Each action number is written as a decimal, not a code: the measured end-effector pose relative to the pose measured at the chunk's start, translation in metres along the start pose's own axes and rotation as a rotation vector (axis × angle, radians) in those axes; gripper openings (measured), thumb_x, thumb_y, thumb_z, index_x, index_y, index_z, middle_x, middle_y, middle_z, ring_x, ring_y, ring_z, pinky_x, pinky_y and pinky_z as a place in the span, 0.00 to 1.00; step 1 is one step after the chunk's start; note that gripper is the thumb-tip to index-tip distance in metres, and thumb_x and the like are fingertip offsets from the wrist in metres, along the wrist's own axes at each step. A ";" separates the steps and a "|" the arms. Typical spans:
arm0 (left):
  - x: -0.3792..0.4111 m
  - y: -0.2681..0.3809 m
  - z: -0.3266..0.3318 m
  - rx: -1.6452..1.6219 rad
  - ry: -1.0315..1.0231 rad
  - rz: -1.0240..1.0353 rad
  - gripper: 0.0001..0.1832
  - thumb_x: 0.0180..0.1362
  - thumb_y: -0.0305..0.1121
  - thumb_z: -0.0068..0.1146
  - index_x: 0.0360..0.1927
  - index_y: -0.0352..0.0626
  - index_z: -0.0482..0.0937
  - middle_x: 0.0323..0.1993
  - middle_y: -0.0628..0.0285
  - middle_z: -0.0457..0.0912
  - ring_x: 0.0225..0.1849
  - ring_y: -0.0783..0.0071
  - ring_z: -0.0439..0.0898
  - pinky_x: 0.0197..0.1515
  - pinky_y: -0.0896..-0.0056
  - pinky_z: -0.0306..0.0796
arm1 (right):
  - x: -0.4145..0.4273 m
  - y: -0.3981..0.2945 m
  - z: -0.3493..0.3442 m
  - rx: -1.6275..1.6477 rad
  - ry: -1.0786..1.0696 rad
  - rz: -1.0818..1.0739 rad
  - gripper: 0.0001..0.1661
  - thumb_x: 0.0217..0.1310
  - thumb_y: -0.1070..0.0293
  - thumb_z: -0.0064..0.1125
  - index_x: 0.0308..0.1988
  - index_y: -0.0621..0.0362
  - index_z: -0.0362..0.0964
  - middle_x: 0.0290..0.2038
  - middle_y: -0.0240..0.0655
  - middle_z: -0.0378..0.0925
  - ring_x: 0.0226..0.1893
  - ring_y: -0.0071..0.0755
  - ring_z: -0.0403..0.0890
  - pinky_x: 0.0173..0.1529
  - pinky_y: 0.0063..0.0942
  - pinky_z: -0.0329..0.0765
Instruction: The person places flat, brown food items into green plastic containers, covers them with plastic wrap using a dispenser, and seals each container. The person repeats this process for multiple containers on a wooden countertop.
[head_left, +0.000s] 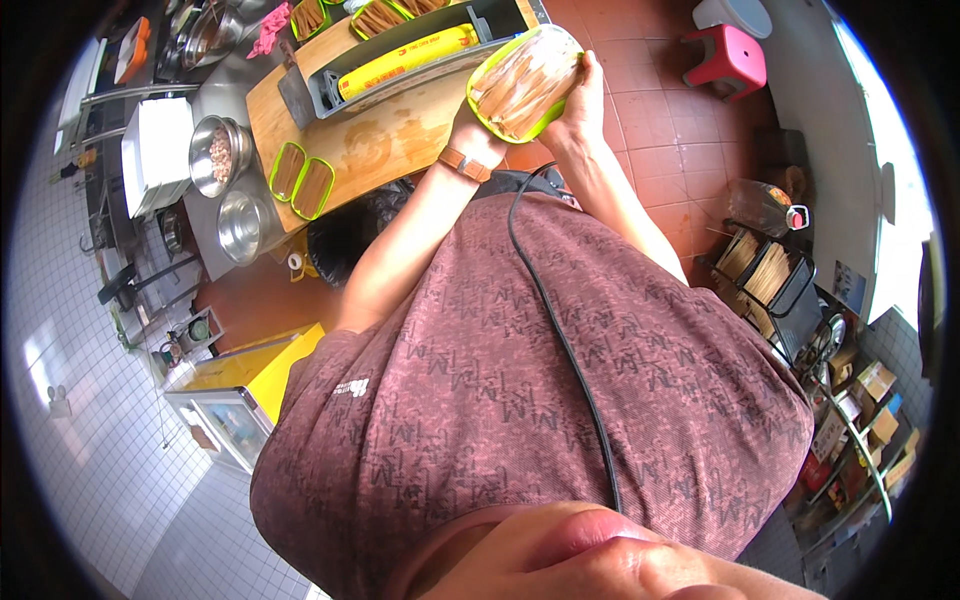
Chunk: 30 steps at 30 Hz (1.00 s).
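Observation:
Both my hands hold up a green-rimmed tray (525, 82) of brown strips, with clear film shining over its top. My left hand (476, 127), with a brown-strapped watch at the wrist, supports it from below on its near side. Around the tray's right end curls my right hand (581, 101). Behind it, a yellow box of cling wrap (409, 60) lies in a grey dispenser (397, 81) on the wooden board (375, 150). Two more green-rimmed trays (301, 180) of strips stand side by side at the board's near left. A cleaver (297, 94) lies left of the dispenser.
Left of the board are a steel bowl of pinkish pieces (220, 154), an empty steel bowl (241, 225) and stacked white trays (157, 157). More filled trays (379, 19) stand behind the dispenser. A red stool (727, 64) stands on the tiled floor at right. A black cable hangs down my shirt.

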<state>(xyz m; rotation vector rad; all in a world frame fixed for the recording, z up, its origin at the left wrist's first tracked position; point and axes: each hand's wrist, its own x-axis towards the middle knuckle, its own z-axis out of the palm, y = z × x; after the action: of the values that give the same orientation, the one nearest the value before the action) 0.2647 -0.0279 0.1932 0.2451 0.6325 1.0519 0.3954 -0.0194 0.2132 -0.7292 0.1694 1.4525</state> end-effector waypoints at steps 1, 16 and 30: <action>0.001 0.000 -0.001 -0.007 -0.013 -0.023 0.23 0.75 0.38 0.46 0.69 0.41 0.69 0.65 0.55 0.77 0.63 0.61 0.79 0.66 0.54 0.75 | -0.002 -0.002 0.003 0.031 0.020 0.037 0.29 0.73 0.39 0.47 0.55 0.51 0.73 0.56 0.35 0.80 0.57 0.39 0.78 0.67 0.46 0.70; -0.021 0.012 0.000 0.483 -0.107 0.495 0.20 0.74 0.36 0.45 0.63 0.36 0.74 0.59 0.56 0.80 0.59 0.66 0.80 0.60 0.59 0.77 | 0.009 -0.001 0.029 0.013 -0.047 -0.130 0.33 0.77 0.38 0.41 0.65 0.52 0.65 0.67 0.35 0.70 0.67 0.38 0.70 0.75 0.45 0.61; -0.030 0.088 -0.028 0.614 0.031 0.394 0.29 0.75 0.53 0.50 0.63 0.37 0.75 0.60 0.57 0.80 0.60 0.69 0.80 0.62 0.65 0.76 | -0.014 -0.044 0.016 -1.148 -0.502 -0.302 0.34 0.77 0.46 0.47 0.68 0.58 0.65 0.60 0.41 0.78 0.60 0.31 0.77 0.62 0.34 0.71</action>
<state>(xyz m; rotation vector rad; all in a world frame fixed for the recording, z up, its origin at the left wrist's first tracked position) 0.1732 -0.0135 0.2237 0.9191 0.9516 1.2143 0.4298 -0.0205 0.2483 -1.1826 -1.2003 1.3124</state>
